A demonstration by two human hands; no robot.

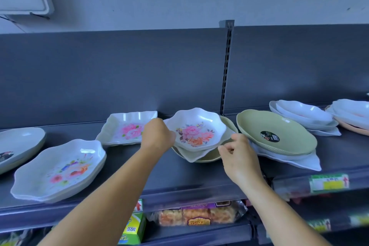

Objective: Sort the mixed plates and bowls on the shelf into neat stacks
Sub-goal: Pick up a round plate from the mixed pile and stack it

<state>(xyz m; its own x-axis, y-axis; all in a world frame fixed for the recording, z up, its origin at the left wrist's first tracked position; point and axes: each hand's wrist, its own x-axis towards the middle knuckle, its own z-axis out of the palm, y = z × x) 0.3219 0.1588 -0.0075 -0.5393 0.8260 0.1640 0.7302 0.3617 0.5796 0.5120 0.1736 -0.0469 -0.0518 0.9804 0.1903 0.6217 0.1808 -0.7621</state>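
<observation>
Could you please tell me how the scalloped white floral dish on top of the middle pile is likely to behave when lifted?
The scalloped white floral dish looks rigid and probably light, likely melamine. Its glossy surface may be slippery. It sits tilted on a white plate and a green bowl, so the pile may shift; the left hand touches its edge.

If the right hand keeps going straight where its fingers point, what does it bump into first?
Probably the mixed pile: the right hand points left toward the green bowl under the flowered dish. Depth is hard to judge.
</observation>
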